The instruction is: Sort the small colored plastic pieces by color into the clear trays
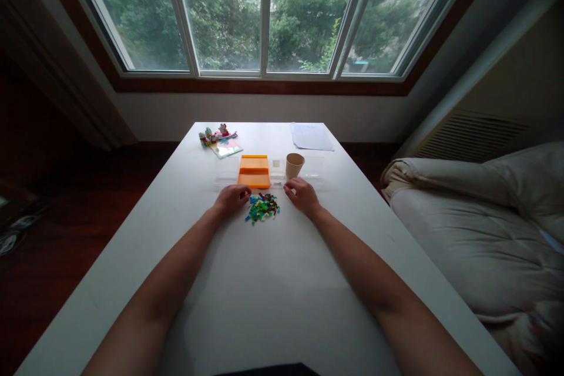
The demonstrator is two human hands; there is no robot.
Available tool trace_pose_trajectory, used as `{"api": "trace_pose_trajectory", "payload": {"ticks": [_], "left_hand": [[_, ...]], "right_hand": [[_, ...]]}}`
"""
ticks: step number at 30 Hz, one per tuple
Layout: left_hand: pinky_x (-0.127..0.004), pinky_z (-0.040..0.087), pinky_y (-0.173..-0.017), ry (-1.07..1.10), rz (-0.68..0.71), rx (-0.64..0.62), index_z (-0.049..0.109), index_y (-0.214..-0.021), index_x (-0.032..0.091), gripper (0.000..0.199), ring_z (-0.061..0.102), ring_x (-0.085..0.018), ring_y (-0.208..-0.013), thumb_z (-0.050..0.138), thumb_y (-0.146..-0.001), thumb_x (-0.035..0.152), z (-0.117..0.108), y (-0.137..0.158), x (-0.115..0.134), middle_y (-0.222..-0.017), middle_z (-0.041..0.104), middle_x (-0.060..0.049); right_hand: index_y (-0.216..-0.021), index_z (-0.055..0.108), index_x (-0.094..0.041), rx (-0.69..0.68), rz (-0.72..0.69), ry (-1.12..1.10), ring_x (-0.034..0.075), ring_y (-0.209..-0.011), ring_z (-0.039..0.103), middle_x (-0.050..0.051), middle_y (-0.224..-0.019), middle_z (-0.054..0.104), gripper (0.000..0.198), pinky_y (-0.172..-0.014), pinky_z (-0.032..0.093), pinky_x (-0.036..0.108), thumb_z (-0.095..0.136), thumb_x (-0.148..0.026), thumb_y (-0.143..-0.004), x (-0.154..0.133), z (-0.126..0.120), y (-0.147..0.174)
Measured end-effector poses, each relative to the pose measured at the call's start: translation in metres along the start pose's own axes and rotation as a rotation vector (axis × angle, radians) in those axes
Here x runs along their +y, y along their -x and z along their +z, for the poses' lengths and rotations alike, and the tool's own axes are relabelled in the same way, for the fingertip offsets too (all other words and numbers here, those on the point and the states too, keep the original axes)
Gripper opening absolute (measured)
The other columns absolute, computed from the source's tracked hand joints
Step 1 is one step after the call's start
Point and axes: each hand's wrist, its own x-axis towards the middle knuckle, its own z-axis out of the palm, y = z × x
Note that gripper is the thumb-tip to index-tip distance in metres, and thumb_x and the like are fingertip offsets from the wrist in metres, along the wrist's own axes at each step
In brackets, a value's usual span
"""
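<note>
A small heap of tiny blue, green, yellow and dark red plastic pieces (263,208) lies on the white table between my hands. My left hand (232,197) rests just left of the heap, fingers curled in, with no object visible in it. On the other side my right hand (302,194) is also curled, fingertips down near the table, and nothing shows between them. Right behind it stands a brown paper cup (294,164), upright. An orange plastic tray (254,173) with a ridge across it lies beyond the heap, between clear plastic parts (227,168) to either side.
At the table's far left are several small colourful figures (217,134) and a flat printed card (227,147). White paper sheets (312,136) lie at the far right. The white table (273,294) ends before the window wall; a pale sofa (476,235) stands to the right.
</note>
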Motion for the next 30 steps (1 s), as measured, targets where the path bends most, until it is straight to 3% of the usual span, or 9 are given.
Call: {"api": "trace_pose_trajectory", "payload": {"ticks": [8,16,24,30], "left_hand": [[-0.024,0.037,-0.059,0.04,-0.014,-0.095,0.074,-0.096,0.025,0.023,0.052,-0.013,-0.06,0.06,-0.079,0.028,-0.005,0.002,0.001,-0.066,0.061,0.002],[-0.024,0.037,-0.059,0.026,-0.018,-0.107,0.075,-0.093,0.025,0.02,0.053,-0.013,-0.062,0.06,-0.08,0.032,-0.006,0.002,0.005,-0.069,0.064,0.0],[-0.024,0.04,-0.061,0.096,-0.053,0.015,0.071,-0.093,0.022,0.019,0.055,-0.013,-0.063,0.055,-0.084,0.028,0.001,0.001,0.001,-0.074,0.067,-0.001],[-0.024,0.042,-0.062,0.117,-0.108,0.128,0.067,-0.093,0.021,0.017,0.054,-0.012,-0.061,0.054,-0.085,0.027,0.002,0.001,-0.003,-0.072,0.065,0.001]], "right_hand": [[-0.085,0.066,-0.02,-0.085,0.005,-0.005,0.016,-0.078,0.056,0.003,-0.083,0.064,0.019,-0.074,0.038,0.026,0.051,-0.028,-0.095,-0.002,0.001,0.001],[-0.09,0.07,-0.021,-0.176,-0.035,-0.037,0.014,-0.076,0.056,0.002,-0.083,0.064,0.015,-0.073,0.039,0.024,0.056,-0.026,-0.093,-0.004,0.007,0.001],[-0.093,0.071,-0.023,-0.215,-0.111,-0.098,0.014,-0.08,0.056,0.002,-0.089,0.064,0.011,-0.074,0.04,0.023,0.063,-0.019,-0.087,-0.007,0.013,0.001],[-0.096,0.072,-0.024,-0.19,-0.093,-0.076,0.014,-0.085,0.056,0.002,-0.093,0.063,0.012,-0.076,0.042,0.024,0.065,-0.02,-0.087,-0.01,0.02,0.002]]}}
